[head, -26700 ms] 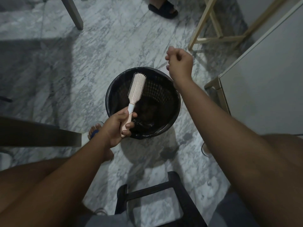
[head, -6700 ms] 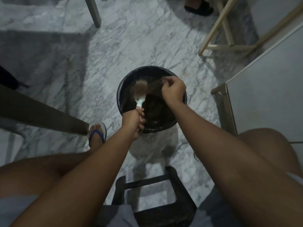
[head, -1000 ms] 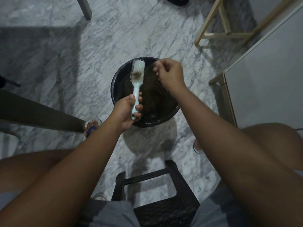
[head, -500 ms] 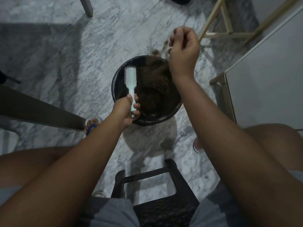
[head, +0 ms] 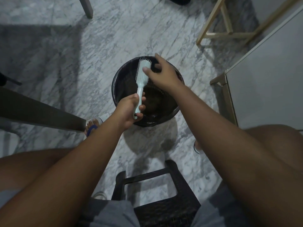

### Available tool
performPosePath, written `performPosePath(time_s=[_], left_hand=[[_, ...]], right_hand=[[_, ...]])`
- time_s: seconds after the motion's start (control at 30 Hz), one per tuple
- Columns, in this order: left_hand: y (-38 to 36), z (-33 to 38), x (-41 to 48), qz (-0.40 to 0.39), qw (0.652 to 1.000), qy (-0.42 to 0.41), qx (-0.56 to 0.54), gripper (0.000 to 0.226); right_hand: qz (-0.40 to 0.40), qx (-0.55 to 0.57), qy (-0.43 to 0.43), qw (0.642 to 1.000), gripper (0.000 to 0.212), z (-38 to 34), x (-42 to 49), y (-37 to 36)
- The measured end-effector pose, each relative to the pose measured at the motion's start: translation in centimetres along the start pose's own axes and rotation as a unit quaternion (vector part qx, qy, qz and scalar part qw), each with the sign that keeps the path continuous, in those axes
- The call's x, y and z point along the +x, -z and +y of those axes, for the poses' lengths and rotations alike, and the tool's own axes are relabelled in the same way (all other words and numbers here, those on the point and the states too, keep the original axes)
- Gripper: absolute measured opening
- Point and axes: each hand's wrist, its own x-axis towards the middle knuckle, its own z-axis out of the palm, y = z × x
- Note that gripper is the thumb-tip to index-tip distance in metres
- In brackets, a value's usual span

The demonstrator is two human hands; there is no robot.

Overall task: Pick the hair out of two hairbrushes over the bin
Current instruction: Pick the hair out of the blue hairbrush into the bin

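Observation:
A round black bin (head: 118,76) stands on the marble floor between my knees, with brown hair lying in its bottom. My left hand (head: 129,110) grips the handle of a pale mint hairbrush (head: 142,74) and holds it over the bin, its back turned toward me and its bristles pointing left. My right hand (head: 161,71) hovers over the bin with fingers spread, the thumb tip resting on the brush head. No hair shows between its fingers. Only this one brush is in sight.
A black woven stool (head: 157,194) is under me at the bottom. A dark table leg (head: 41,113) slants in from the left by my sandalled foot (head: 92,126). A white cabinet (head: 265,82) stands at right, a light wooden frame (head: 226,31) beyond it.
My right hand came down from above the bin's far rim, where it held pulled hair, and opened onto the brush head. The brush has turned its back toward me.

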Motion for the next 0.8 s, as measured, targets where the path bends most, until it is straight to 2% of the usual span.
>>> performPosePath(time_s=[0.03,0.1,0.2,0.33,0.43,0.5,0.57,0.6,0.67,0.7,0.73,0.8], left_hand=[[-0.2,-0.1,-0.1,-0.003,1.000,0.001,0.008,0.029],[-0.4,-0.2,-0.1,-0.009,1.000,-0.001,0.013,0.030],[-0.5,-0.5,0.0,-0.004,1.000,-0.005,0.019,0.031],[-0.6,-1.2,0.1,0.011,1.000,0.004,0.023,0.029],[-0.9,-1.1,0.1,0.005,1.000,0.017,0.001,0.028],[-1.1,-0.6,0.1,-0.002,0.999,0.033,-0.026,0.028],[-0.9,-0.3,0.1,-0.002,0.996,0.053,-0.065,0.026],[-0.7,-0.3,0.2,0.001,0.995,0.061,-0.080,0.026],[-0.4,-0.3,0.4,0.011,0.993,0.072,-0.094,0.026],[-0.4,-0.3,0.4,0.011,0.992,0.078,-0.097,0.025],[-0.5,-0.3,0.4,0.007,0.991,0.085,-0.100,0.025],[-1.0,-0.3,0.3,-0.006,0.991,0.099,-0.091,0.024]], right_hand=[[0.000,-0.001,0.015,1.000,0.088,0.0,0.3,-0.4],[-0.002,-0.033,0.031,0.999,0.084,0.3,0.7,-1.2],[0.030,-0.020,0.002,0.999,0.061,0.6,1.6,-1.7],[0.049,-0.101,-0.009,0.994,0.020,0.4,2.6,-1.3],[0.058,-0.138,-0.005,0.989,0.018,-0.1,2.5,-0.9],[0.090,-0.011,-0.075,0.993,0.022,-0.1,2.9,-0.5],[0.156,0.146,-0.145,0.966,0.021,0.4,3.3,0.1],[0.187,0.179,-0.140,0.956,0.015,1.0,3.6,0.4],[0.177,0.180,-0.118,0.960,0.022,2.0,3.5,0.7],[0.122,0.139,-0.114,0.976,0.028,2.2,3.1,0.5],[0.064,0.044,-0.100,0.992,0.047,2.5,2.8,0.2],[-0.006,-0.155,-0.047,0.987,0.093,3.5,2.5,-1.0]])
